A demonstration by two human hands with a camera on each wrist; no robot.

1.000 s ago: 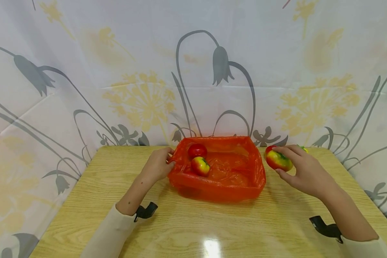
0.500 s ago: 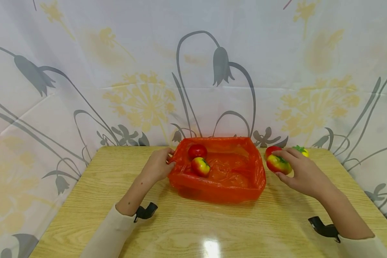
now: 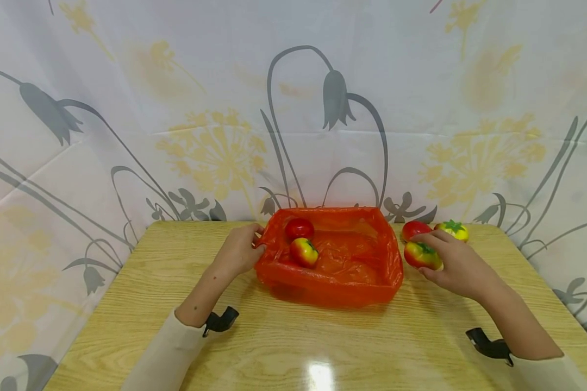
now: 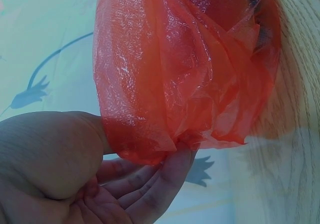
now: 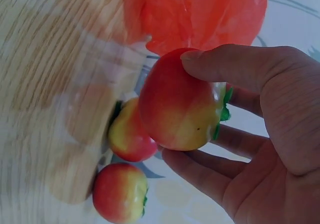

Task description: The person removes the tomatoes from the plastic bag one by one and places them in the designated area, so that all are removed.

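Observation:
In the head view my left hand (image 3: 237, 250) pinches the left rim of a red plastic bag (image 3: 328, 296), which stands opened out in a box shape. The left wrist view shows its thumb and fingers on the gathered film of the bag (image 4: 140, 84). Inside the bag, at its left end, lie a red tomato (image 3: 299, 229) and a red-and-yellow one. Just right of the bag, my right hand (image 3: 462, 263) holds a red-and-yellow tomato (image 5: 175, 104) between thumb and fingers, its green leafy top toward the palm.
Behind the right hand, a red tomato (image 3: 416, 229) and a yellow tomato (image 3: 457, 231) with a green top rest near the back edge of the wooden table (image 3: 274, 347). A flowered cloth (image 3: 200, 81) hangs behind the table.
My right hand has come slightly nearer and lower with its tomato, uncovering more of the red and yellow tomatoes behind. The left hand and the bag have stayed in place.

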